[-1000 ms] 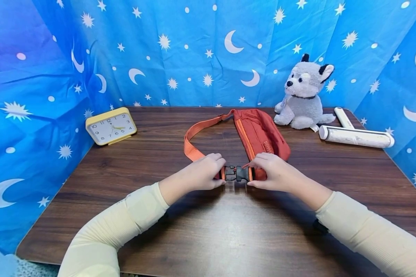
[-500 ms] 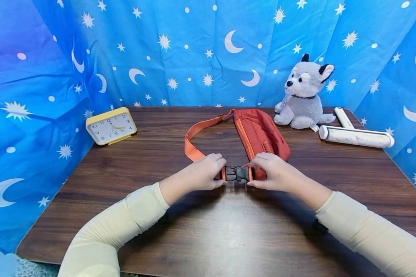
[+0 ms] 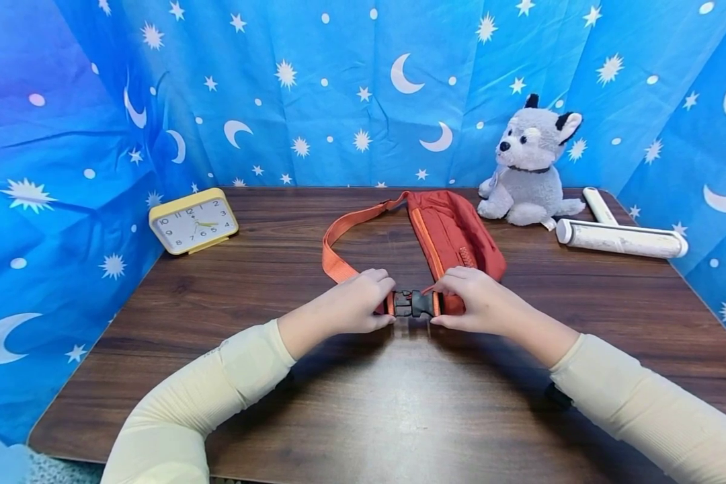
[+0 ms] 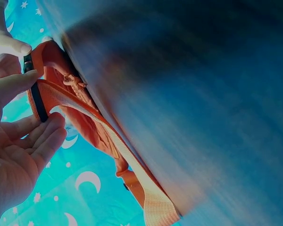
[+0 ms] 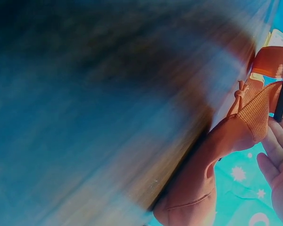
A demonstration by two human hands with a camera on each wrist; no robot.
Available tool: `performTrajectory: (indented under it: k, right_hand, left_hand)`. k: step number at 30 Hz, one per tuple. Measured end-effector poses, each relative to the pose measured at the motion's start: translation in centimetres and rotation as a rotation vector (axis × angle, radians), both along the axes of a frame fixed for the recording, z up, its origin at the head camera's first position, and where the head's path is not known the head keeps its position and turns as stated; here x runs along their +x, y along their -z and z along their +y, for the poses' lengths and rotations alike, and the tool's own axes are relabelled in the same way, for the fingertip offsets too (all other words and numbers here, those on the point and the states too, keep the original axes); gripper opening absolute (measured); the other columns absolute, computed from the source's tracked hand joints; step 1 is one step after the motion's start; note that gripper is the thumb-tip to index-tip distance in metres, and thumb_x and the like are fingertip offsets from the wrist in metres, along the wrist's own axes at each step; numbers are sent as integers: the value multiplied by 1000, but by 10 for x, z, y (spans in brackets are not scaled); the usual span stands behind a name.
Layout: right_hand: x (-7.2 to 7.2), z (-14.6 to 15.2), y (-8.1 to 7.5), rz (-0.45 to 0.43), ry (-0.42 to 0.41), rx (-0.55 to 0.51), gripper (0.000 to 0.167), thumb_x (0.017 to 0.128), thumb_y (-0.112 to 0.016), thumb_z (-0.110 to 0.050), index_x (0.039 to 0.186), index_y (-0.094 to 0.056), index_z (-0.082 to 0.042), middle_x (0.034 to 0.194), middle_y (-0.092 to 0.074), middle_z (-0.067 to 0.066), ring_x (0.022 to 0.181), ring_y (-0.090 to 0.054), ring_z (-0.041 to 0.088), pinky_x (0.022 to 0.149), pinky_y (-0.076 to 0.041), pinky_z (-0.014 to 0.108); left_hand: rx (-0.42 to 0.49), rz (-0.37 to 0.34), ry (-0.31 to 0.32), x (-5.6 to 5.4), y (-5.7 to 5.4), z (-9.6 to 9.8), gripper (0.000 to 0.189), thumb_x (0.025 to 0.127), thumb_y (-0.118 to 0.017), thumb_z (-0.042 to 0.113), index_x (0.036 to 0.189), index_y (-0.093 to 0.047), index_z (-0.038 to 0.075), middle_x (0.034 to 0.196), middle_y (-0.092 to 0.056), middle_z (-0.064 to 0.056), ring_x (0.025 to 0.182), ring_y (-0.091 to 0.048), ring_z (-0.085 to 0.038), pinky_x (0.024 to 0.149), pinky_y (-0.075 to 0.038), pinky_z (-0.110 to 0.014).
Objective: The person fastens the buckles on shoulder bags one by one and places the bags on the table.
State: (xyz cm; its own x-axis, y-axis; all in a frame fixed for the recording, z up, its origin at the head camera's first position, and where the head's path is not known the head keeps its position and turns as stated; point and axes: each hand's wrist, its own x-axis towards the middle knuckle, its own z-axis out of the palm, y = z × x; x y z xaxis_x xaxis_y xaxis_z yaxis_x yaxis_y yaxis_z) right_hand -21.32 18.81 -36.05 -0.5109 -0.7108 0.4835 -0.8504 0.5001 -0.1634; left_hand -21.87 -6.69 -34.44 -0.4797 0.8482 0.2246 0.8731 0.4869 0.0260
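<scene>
A rust-red waist bag (image 3: 450,232) lies on the wooden table, its orange strap (image 3: 339,235) curving round to the left. My left hand (image 3: 357,304) pinches the pronged half of a black side-release buckle (image 3: 402,303), thumb on the near edge and fingers on the far edge. With thumb and fingers, my right hand (image 3: 474,301) grips the socket half of the buckle (image 3: 424,304). Both halves are lined up end to end, prongs right at the socket's mouth. In the left wrist view, the strap (image 4: 104,120) runs down from the left hand. The right wrist view shows webbing (image 5: 257,113) beside the right hand.
A yellow alarm clock (image 3: 195,222) stands at the back left. A grey plush dog (image 3: 529,165) sits at the back right, beside a white lint roller (image 3: 622,238). A blue curtain (image 3: 339,94) with stars and moons hangs behind the table.
The left buckle half has shifted slightly right, and the two halves sit a little closer together. Both hands keep their grip; the bag stays in place.
</scene>
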Motion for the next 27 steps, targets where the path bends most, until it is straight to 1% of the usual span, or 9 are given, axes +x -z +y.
performTrajectory:
  k: [10,19,27]
  right_hand:
    - [-1,-2,0,-2,-6,-2,39,65,-85,-30,88,-62,-7,77,-55,-1,69,-49,11,62,-42,29]
    - [-1,-3,-2,-17,-4,6,39,66,-84,-30,88,-63,-7,78,-55,-1,70,-50,11,62,-43,30]
    - [-1,-5,-2,-24,-17,0,39,66,-85,-29,89,-62,-7,77,-55,-1,69,-50,12,61,-42,28]
  left_hand:
    - [-23,-1,-1,0,-1,0,35,81,-72,28,98,-58,1,83,-50,-3,75,-47,-16,69,-42,-28]
    - [-2,26,12,-1,0,0,33,81,-72,27,96,-59,0,82,-51,-4,74,-48,-16,69,-42,-29]
    - [6,40,14,1,0,-1,33,80,-72,27,94,-60,0,79,-49,-3,71,-46,-16,67,-41,-30]
